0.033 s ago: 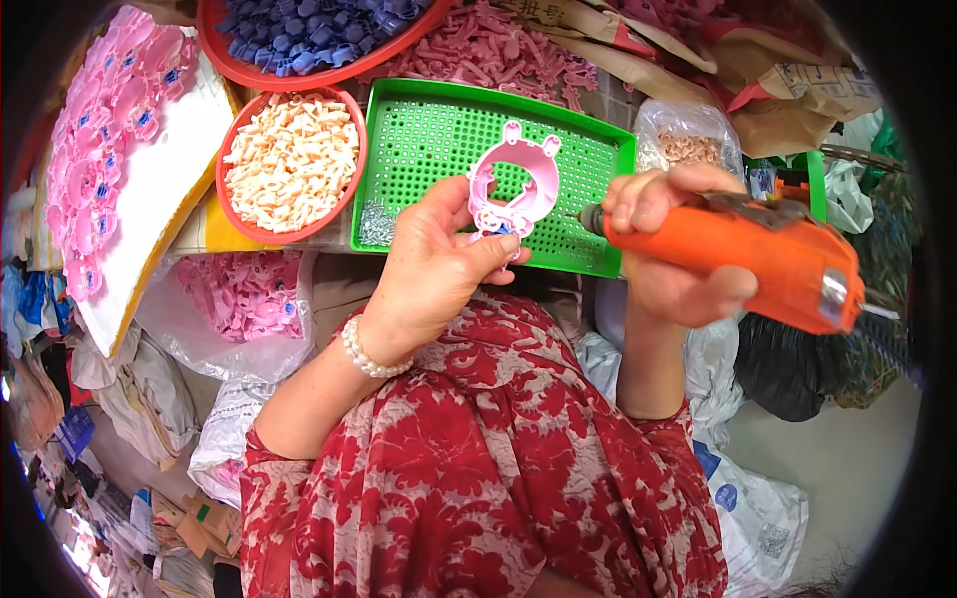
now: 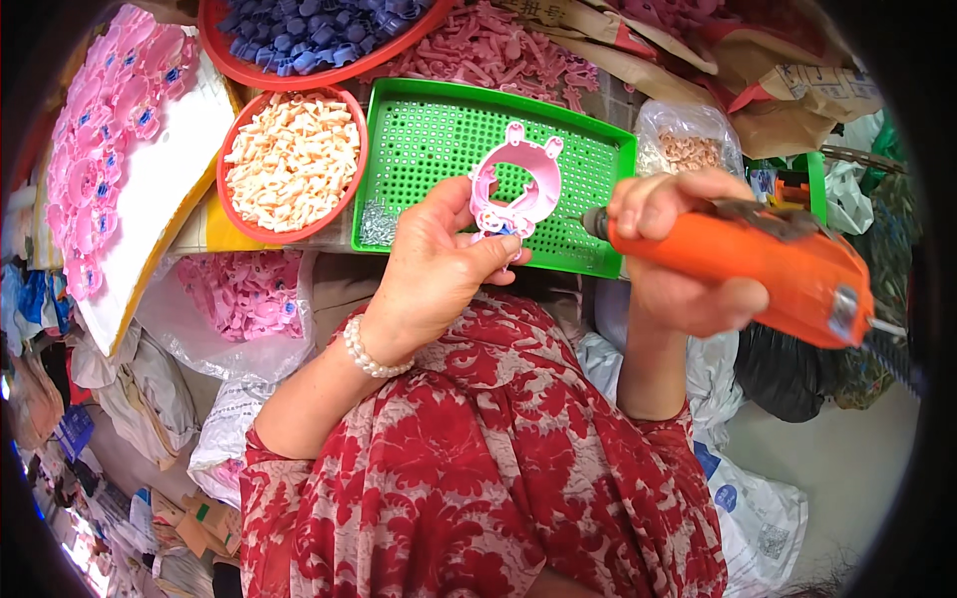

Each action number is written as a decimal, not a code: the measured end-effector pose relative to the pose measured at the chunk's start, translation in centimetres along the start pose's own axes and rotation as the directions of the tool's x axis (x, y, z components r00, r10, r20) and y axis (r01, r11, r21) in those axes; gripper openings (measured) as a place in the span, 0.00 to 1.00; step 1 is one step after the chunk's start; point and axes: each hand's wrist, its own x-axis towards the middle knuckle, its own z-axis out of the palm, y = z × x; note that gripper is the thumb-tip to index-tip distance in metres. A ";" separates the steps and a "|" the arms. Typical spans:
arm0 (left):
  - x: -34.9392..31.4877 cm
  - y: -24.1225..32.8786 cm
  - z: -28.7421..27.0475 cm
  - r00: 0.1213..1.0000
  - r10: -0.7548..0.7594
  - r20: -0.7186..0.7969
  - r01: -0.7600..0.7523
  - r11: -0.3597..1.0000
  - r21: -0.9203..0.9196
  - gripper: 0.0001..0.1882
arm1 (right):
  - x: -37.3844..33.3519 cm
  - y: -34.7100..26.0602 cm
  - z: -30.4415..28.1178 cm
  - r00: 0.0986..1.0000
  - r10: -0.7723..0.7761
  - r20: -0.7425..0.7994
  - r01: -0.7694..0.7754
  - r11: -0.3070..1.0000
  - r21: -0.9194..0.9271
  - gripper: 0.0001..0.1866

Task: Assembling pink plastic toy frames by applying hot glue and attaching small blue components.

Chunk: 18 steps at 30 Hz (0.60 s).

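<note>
Between the thumb and fingers of my left hand (image 2: 439,244) is a pink plastic ring-shaped toy part (image 2: 541,189), with two small ear-like tabs on top and a bit of blue at its base. It is held above the green perforated tray (image 2: 419,125). My right hand (image 2: 688,254) grips an orange electric screwdriver (image 2: 748,261), its tip pointing left toward the pink part but apart from it. Small metal screws (image 2: 378,223) lie in the tray's near left corner.
Left of the tray stands a red bowl of cream-coloured pieces (image 2: 291,164), with a bowl of dark blue pieces (image 2: 314,35) behind it. Pink assembled parts (image 2: 110,140) cover a white board at far left. Loose pink pieces (image 2: 498,50) lie behind the tray; a clear bag (image 2: 688,140) sits right.
My right hand and the electric screwdriver have shifted slightly to the right, the tool's back end dipping a little. My left hand and the pink part have barely moved.
</note>
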 end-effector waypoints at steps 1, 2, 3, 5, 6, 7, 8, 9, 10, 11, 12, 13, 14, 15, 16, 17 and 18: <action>0.0 -0.1 0.0 1.000 0.009 0.005 -0.009 1.000 0.013 0.20 | 0.3 -0.7 0.4 0.999 -0.004 0.039 0.003 1.000 0.010 0.45; 0.0 -0.2 0.0 1.000 0.016 0.012 -0.016 0.999 0.028 0.20 | 0.6 -1.6 0.9 0.998 -0.005 0.062 0.005 1.000 0.003 0.45; 0.0 -0.1 0.0 1.000 0.018 0.006 -0.018 0.999 0.029 0.20 | 0.9 -2.3 1.5 0.996 -0.005 0.087 0.006 1.000 -0.002 0.45; 0.0 -0.2 0.1 1.000 0.020 0.022 -0.021 0.999 0.024 0.20 | 1.8 -3.0 2.3 0.987 -0.037 0.154 0.034 0.999 0.025 0.46; 0.0 -0.1 0.0 1.000 0.020 0.013 -0.021 1.000 0.022 0.20 | 2.2 -3.0 2.6 0.974 -0.069 0.215 0.061 0.997 0.046 0.46; 0.0 0.0 0.0 1.000 0.012 0.006 -0.012 1.000 0.015 0.19 | 2.4 -3.0 3.1 0.974 -0.066 0.218 0.056 0.997 0.052 0.46; 0.0 0.1 0.3 1.000 0.003 0.008 -0.003 1.000 0.011 0.18 | 2.6 -3.2 3.5 0.972 -0.060 0.226 0.050 0.997 0.050 0.46; 0.0 0.2 0.5 1.000 0.005 0.006 -0.005 1.000 0.016 0.17 | 2.7 -3.3 3.8 0.971 -0.054 0.233 0.044 0.998 0.047 0.45; 0.0 0.2 0.7 1.000 0.004 0.008 -0.004 1.000 0.016 0.17 | 2.7 -3.1 3.9 0.971 -0.054 0.231 0.045 0.998 0.045 0.45; 0.0 0.1 0.5 1.000 0.008 0.005 -0.008 1.000 0.018 0.16 | 2.8 -2.5 4.0 0.966 -0.066 0.250 0.053 0.997 0.057 0.45; 0.0 0.0 0.3 1.000 0.010 0.003 -0.010 1.000 0.020 0.16 | 2.9 -2.0 4.2 0.960 -0.078 0.268 0.062 0.996 0.069 0.45; 0.1 -0.2 0.1 1.000 0.016 -0.008 -0.016 1.000 0.014 0.16 | 3.0 -1.9 4.4 0.957 -0.061 0.282 0.042 0.996 0.072 0.45; 0.2 -0.4 0.1 0.999 0.034 0.007 -0.034 0.999 -0.007 0.15 | 3.0 -1.7 4.5 0.957 -0.060 0.284 0.040 0.996 0.074 0.45; 0.2 -0.5 0.1 0.998 0.053 0.021 -0.053 0.998 -0.030 0.15 | 2.9 -1.5 4.7 0.960 -0.068 0.272 0.050 0.996 0.070 0.46; 0.2 -0.5 0.1 0.998 0.054 0.019 -0.053 0.998 -0.032 0.15 | 2.8 -1.2 4.8 0.963 -0.076 0.260 0.060 0.996 0.067 0.46; 0.3 -0.4 0.0 0.998 0.061 0.024 -0.061 0.998 -0.013 0.15 | 2.7 -1.0 4.8 0.963 -0.076 0.260 0.060 0.996 0.068 0.46; 0.3 -0.4 0.0 0.997 0.069 0.030 -0.069 0.998 0.005 0.15 | 2.6 -0.7 4.7 0.966 -0.069 0.249 0.052 0.996 0.073 0.46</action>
